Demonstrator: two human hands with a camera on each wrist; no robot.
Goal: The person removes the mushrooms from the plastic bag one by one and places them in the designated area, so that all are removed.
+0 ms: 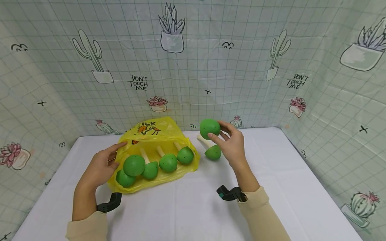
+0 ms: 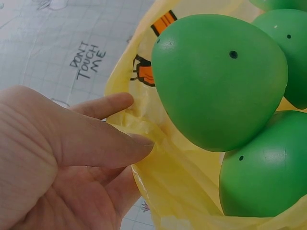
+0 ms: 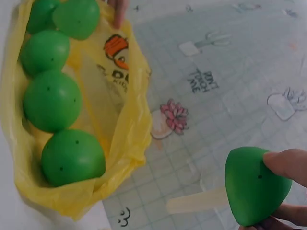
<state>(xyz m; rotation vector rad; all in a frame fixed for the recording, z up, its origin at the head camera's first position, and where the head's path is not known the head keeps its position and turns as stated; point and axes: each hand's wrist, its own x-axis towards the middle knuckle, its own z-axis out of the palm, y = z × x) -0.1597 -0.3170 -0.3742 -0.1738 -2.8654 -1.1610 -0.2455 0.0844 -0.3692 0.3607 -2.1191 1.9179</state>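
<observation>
Green heads point(image 1: 208, 127) (black-dotted), yellow bag point(image 1: 152, 143)

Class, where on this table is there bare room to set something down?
Bare: the white table between left sleeve and right sleeve, in front of the yellow bag; from right sleeve to the table's right edge. Crowded: the bag's mouth, lined with green caps, held by the left hand; beside it, a loose green-capped piece near the right hand.

Five maracas point(image 1: 168, 163) lie inside the bag point(image 1: 172, 129), left of a maraca point(image 1: 213, 153) on the table point(image 1: 187, 214).
</observation>
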